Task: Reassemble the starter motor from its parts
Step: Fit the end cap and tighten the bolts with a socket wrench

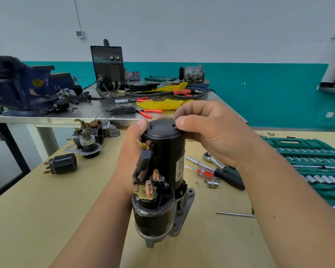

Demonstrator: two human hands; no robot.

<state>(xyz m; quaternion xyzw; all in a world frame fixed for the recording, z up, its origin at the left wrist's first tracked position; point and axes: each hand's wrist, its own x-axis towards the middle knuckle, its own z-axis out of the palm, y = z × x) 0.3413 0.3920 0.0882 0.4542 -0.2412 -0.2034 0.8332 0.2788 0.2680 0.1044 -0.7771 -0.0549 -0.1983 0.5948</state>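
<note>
Workshop, white wall over a teal band. Pale yellow wooden worktable (46,219) in front, steel-topped bench (85,113) behind it.

Black cylindrical starter motor (167,161) stands upright near the table's middle, grey cast nose housing down. Its solenoid with two copper studs (153,200) faces the camera. Flat black end cap (161,129) sits on top of the motor body.

Left hand (132,144) wraps the upper body from the left, fingers curled behind it, thumb at the cap rim. Right hand (207,130) comes in from the right, fingers curled over the cap's far edge, thumb tip pressed on the top beside a small hole. Cannot tell if anything small is pinched there.

Right of the motor on the table:
- chrome ratchet with black grip (220,168)
- clear-and-red-handled screwdriver (203,172)
- small loose chrome sockets (212,183)
- long thin steel rod (236,215)
- open green socket-set case (313,163) at the table's right edge

Left of it: a loose black solenoid with copper terminals (63,163), lying on its side, and a second dismantled starter assembly (87,141) further back.

On the steel bench: blue bench vise (17,84), black welding machine (107,66), yellow gloves (159,104), red-handled pliers (150,112).
</note>
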